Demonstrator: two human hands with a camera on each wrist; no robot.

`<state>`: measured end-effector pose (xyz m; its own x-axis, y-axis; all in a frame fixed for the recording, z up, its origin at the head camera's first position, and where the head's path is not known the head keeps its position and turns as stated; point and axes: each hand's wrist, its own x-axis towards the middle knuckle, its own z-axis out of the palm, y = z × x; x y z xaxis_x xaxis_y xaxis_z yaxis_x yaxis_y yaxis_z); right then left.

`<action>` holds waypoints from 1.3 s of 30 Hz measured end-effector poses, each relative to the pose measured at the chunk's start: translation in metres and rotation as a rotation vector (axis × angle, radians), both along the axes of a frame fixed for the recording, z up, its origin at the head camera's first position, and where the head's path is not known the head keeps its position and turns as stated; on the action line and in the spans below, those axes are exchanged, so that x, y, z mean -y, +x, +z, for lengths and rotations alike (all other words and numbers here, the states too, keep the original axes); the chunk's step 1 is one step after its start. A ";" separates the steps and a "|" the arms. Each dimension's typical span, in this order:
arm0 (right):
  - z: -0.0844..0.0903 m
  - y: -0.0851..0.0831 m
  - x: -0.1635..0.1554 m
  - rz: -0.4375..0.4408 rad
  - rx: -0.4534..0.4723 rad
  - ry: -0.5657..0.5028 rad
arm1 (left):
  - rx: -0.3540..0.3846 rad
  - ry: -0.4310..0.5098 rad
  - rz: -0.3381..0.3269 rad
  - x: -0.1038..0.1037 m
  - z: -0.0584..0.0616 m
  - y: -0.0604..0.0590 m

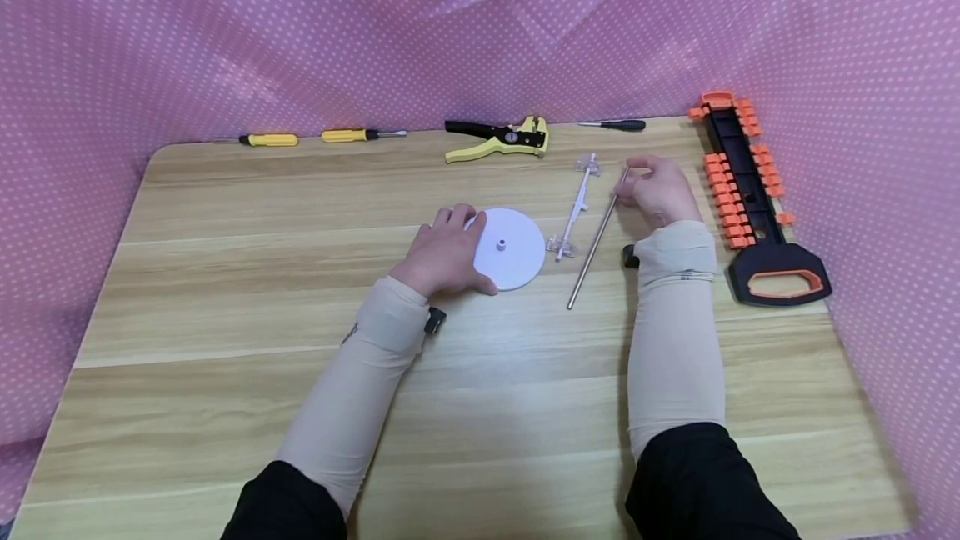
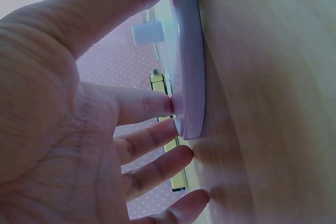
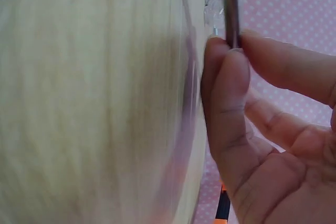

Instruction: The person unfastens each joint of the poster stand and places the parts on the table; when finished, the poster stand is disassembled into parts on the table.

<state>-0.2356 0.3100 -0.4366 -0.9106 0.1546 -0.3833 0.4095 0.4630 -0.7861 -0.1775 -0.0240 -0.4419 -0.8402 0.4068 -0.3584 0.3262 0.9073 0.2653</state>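
Note:
A round white disc (image 1: 521, 252) with a short hollow post at its centre lies in the middle of the table. My left hand (image 1: 444, 255) holds it at its left side, thumb at the near rim and index finger at the far rim; the other fingers spread loosely, as the left wrist view shows. To the right, my right hand (image 1: 663, 194) pinches the upper end of a thin metal rod (image 1: 592, 255) between thumb and fingertips. The rod slants toward the disc side. Between disc and rod lies a white plastic rod with clear end pieces (image 1: 577, 207).
Along the back edge lie two yellow-handled screwdrivers (image 1: 272, 140), yellow-and-black wire strippers (image 1: 498, 140) and a small black screwdriver (image 1: 622, 125). A black rack with orange clips (image 1: 742, 161) stands to the right of my right hand. Pink dotted cloth (image 1: 480, 32) encloses the wooden table (image 1: 247, 290).

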 end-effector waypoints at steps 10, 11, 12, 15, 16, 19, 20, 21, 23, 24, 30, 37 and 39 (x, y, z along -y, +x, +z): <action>0.002 0.000 0.001 0.051 0.028 0.108 | 0.002 0.013 0.005 0.000 0.000 0.001; 0.001 -0.001 0.000 0.053 0.030 0.106 | 0.002 0.014 0.006 0.001 -0.001 0.001; 0.002 -0.001 0.000 0.054 0.031 0.107 | 0.001 0.015 0.006 0.001 -0.001 0.001; 0.001 0.000 0.000 0.054 0.038 0.096 | 0.000 0.014 0.008 0.001 -0.002 0.001; 0.002 0.000 0.000 0.051 0.040 0.091 | -0.001 0.014 0.009 0.001 -0.002 0.001; 0.002 0.001 -0.001 0.043 0.044 0.086 | 0.002 0.010 0.008 0.001 -0.002 0.001; 0.002 0.001 0.000 0.035 0.043 0.075 | 0.003 0.009 0.008 0.001 -0.002 0.000; 0.002 0.001 0.000 0.024 0.043 0.054 | 0.003 0.009 0.008 0.000 -0.002 0.000; 0.003 0.001 0.000 -0.001 0.042 0.023 | 0.005 0.008 0.007 0.000 -0.002 0.000; 0.003 0.001 0.000 -0.016 0.041 0.008 | 0.005 0.008 0.006 0.000 -0.002 0.000; 0.011 0.008 -0.008 -0.050 -0.006 -0.023 | 0.015 0.011 0.003 -0.005 -0.001 0.000; 0.038 0.024 -0.009 -0.009 -0.183 0.132 | 0.024 0.011 0.004 -0.009 -0.001 0.002; 0.046 0.029 -0.007 -0.011 -0.227 0.198 | 0.027 0.011 0.006 -0.010 -0.002 0.003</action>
